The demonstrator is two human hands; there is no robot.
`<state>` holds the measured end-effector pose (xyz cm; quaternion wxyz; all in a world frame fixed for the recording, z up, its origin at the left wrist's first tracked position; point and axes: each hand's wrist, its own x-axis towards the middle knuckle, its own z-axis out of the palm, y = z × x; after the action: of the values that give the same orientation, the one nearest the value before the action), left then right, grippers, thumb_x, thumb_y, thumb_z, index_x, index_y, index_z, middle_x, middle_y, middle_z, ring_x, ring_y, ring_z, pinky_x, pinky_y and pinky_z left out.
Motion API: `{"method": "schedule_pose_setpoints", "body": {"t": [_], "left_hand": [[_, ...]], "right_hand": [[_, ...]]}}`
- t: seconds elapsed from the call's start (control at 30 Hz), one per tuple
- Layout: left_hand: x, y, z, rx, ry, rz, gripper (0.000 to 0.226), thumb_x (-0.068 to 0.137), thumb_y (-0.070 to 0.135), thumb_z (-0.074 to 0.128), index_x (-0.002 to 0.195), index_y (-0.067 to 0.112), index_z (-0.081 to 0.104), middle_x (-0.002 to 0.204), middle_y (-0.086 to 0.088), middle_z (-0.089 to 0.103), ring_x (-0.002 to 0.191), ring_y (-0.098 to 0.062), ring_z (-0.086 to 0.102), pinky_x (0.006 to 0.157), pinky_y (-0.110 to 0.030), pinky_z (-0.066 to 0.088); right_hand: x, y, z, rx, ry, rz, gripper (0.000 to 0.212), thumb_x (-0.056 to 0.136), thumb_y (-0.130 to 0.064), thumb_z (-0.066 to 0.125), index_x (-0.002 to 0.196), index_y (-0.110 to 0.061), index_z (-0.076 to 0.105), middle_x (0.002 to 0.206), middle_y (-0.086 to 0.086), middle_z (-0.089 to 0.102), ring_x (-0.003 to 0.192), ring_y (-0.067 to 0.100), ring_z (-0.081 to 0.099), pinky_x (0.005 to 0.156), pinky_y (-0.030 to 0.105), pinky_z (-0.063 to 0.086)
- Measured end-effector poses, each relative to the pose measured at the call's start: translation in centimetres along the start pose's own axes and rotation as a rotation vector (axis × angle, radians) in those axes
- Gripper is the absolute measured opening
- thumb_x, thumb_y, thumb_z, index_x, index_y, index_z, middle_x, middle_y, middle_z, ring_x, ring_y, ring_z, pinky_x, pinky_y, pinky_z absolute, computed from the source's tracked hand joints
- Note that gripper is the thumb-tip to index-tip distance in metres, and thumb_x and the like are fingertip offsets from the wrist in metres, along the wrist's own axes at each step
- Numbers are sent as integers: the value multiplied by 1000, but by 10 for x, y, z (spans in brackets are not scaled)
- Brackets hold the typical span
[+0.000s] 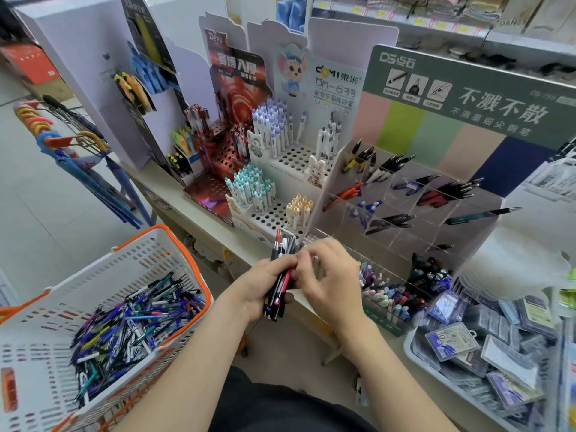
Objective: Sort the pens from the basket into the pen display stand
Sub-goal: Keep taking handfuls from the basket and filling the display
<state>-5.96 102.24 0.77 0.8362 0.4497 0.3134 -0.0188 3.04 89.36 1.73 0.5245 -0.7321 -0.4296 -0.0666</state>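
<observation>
My left hand (263,283) grips an upright bundle of pens (280,275), black, red and white. Against the top of that bundle lies my right hand (330,275), its curled fingers pinching one of the pens there. A white basket with orange rim (174,244) sits at the lower left and holds several loose pens (134,322), mostly blue and black. The clear compartmented pen display stand (405,198) rises just beyond my hands, with black, red and blue pens in its slots.
White perforated stands (280,188) with white clicker pens and a red stand (224,151) stand left of the clear one. A tray of small plastic boxes (486,347) lies at the right. Umbrellas (78,169) hang at the far left. The shelf edge (218,232) runs diagonally.
</observation>
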Motion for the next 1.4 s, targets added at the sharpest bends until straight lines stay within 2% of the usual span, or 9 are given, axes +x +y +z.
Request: {"method": "schedule_pose_setpoints", "body": {"t": [0.17,0.3,0.43,0.6,0.73,0.9,1.0,1.2,1.4], "left_hand": [[-8,5,7,275,-16,-24,18,106,24,63,103,7,60,71,-1,61,57,-12,58,49,-24,46],[-10,5,4,364,-61,-65,13,98,19,72,97,11,63,71,-1,60,55,-12,53,47,-25,43],[-13,6,0,366,-143,-98,10,96,15,75,96,11,66,73,-5,59,55,-14,53,47,-24,42],[-13,5,0,392,-193,-79,12,97,14,75,100,8,64,76,-6,63,56,-15,55,48,-23,46],[-13,1,-2,379,-207,-52,18,98,17,74,89,13,60,73,-5,58,56,-16,52,48,-23,44],[-14,3,1,336,-215,-30,22,99,24,76,90,14,58,74,-4,55,57,-15,51,48,-22,43],[-13,4,4,356,-197,-44,18,100,25,74,94,15,61,73,-2,57,56,-14,51,47,-22,43],[-12,3,4,289,-95,14,32,101,37,70,111,8,60,73,1,56,57,-12,51,49,-20,44],[-3,0,2,34,-7,84,60,91,71,63,106,13,68,81,-4,57,68,-17,56,58,-28,44]], "right_hand": [[25,7,-1,-103,-330,300,16,95,-37,69,106,-31,79,118,-7,58,119,15,51,104,32,42],[37,7,-11,-97,-503,444,9,87,-37,78,92,-31,83,95,-19,76,95,2,68,89,32,57],[42,16,-20,79,-612,544,4,88,-30,82,87,-28,80,90,-9,78,85,6,71,79,29,58],[40,17,-15,261,-422,763,9,102,-25,68,102,-21,76,100,8,76,82,14,65,73,29,51],[45,5,-19,486,-97,925,14,112,-16,49,119,-13,61,104,9,71,77,13,68,58,20,55],[37,12,-17,326,-60,702,9,113,-23,43,115,-26,51,91,4,80,89,22,77,81,48,64],[30,13,-14,155,-127,572,10,112,-30,45,108,-39,48,86,-1,76,84,22,72,80,57,58],[25,-5,-18,259,328,283,11,113,-8,41,123,-10,46,100,2,74,93,20,74,83,49,57],[-5,-7,-11,7,3,-211,19,103,-7,54,120,-13,53,100,6,68,86,13,69,76,35,56]]}}
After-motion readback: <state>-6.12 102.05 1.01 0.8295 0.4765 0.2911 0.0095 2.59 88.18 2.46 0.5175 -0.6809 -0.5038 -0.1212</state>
